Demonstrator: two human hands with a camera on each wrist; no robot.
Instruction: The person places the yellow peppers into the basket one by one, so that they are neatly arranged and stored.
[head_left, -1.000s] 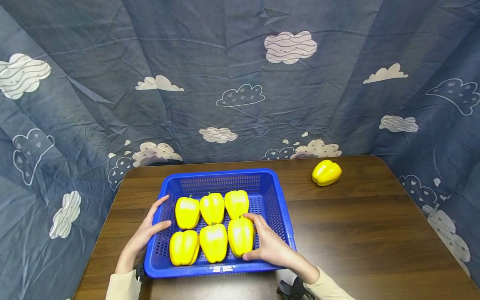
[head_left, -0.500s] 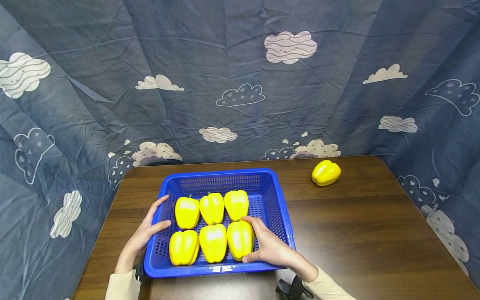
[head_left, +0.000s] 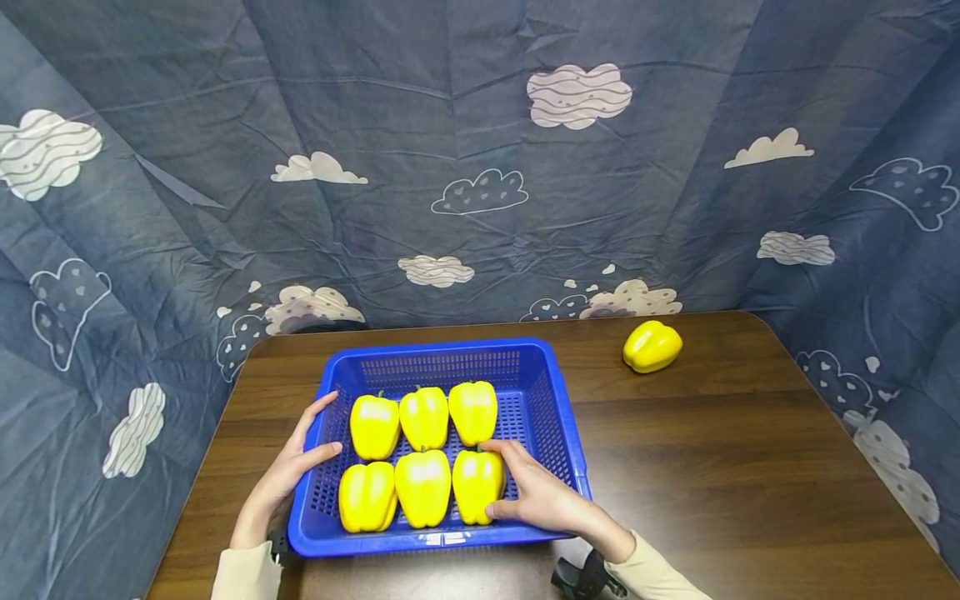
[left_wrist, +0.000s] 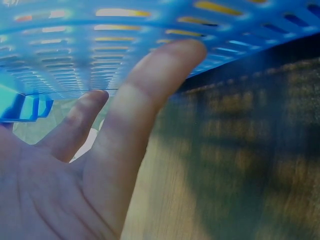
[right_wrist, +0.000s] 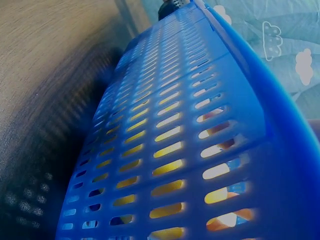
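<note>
A blue plastic basket (head_left: 442, 546) with slotted walls holds two rows of yellow bell peppers. My right hand (head_left: 536, 496) reaches in over the near right side and holds the front right bell pepper (head_left: 477, 492), index finger at its stem end and thumb at its lower end. Beside it on the left lies the front middle bell pepper (head_left: 423, 492). My left hand (head_left: 288, 467) grips the basket's left side, with two fingertips over the rim. The left wrist view shows other fingers (left_wrist: 125, 115) against the slotted outer wall. In the right wrist view the wall hides most of my right hand.
Another yellow bell pepper (head_left: 652, 346) lies on the wooden table (head_left: 712, 467) near the back right edge. A dark cloth (head_left: 480, 233) printed with clouds hangs behind the table. Inside the basket, a strip of bare floor runs along the right wall.
My right hand has brought the front right pepper slightly down toward the near wall and left. The front middle pepper has shifted a little left. My left hand has stayed at the rim.
</note>
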